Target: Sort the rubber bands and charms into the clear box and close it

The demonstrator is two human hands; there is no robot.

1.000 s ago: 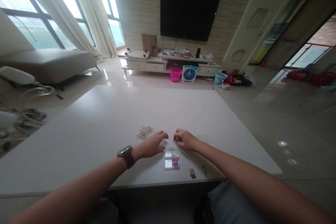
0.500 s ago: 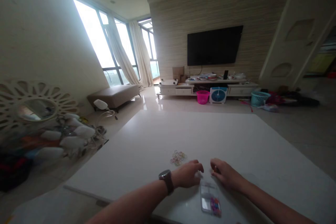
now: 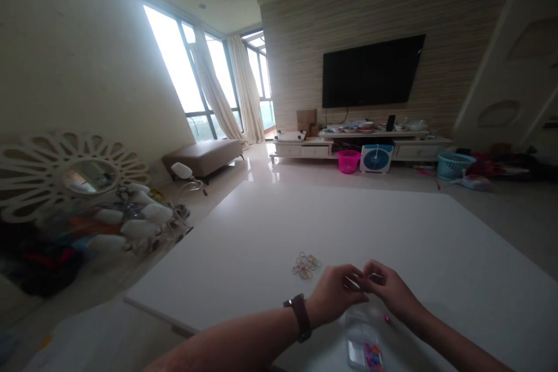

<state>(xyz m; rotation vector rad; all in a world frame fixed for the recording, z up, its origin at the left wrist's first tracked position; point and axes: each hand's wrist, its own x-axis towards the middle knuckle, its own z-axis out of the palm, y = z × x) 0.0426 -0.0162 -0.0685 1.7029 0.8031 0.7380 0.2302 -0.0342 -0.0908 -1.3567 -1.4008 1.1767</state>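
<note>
My left hand [image 3: 335, 295], with a dark watch [image 3: 299, 317] on its wrist, is closed in a pinch above the white table [image 3: 244, 256]. Its fingertips meet those of my right hand [image 3: 389, 289], which is pinched too. Whatever lies between the fingers is too small to make out. Just below my right hand shows a small magenta piece [image 3: 386, 318]. Near me, under the hands, lies a clear compartment box [image 3: 355, 354] with bright pink, purple and orange pieces [image 3: 374, 354] in one section. A loose pile of thin coloured rings, like small rubber bands [image 3: 306, 265], rests left of my hands.
Beyond the table stand a pink basket [image 3: 349, 161], a blue and white box fan [image 3: 375, 158] and a blue basket [image 3: 453, 167] before a low TV cabinet [image 3: 296, 151]. Lamp parts [image 3: 139, 226] and a mirror [image 3: 89, 177] crowd the floor at left.
My hands were apart over the table and have come together at the fingertips. The magenta piece now shows below my right hand. The whole view has shifted slightly.
</note>
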